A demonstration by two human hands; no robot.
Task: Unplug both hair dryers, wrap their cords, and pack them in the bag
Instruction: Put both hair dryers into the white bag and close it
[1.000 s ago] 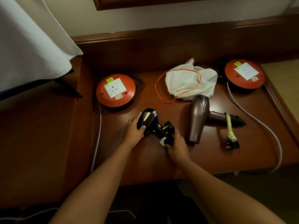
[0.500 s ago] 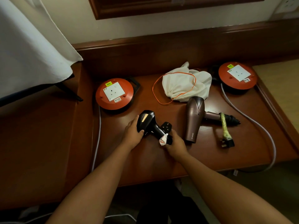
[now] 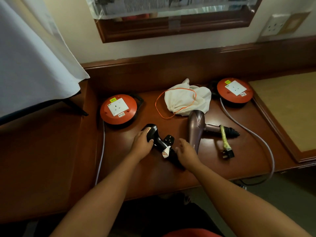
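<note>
The black dryer is held by the left hand; the right hand, just beside it, has been released, fingers spread: wrapping judged finished.

On the left cable reel in front of you, a small yellow sticker at the top edge carries a handwritten mark that looks like "M4", though you cannot be sure of it. Below that reel's white socket plate, a white label reads "5 METERS" on its upper line; the line under it is too small to make out. The right cable reel has the same kind of yellow sticker and white label, both unreadable. Along the barrel of the bronze hair dryer you can see pale brand lettering near the nozzle, too blurred to read. The papers behind plastic on the wall show print, illegible.
</note>
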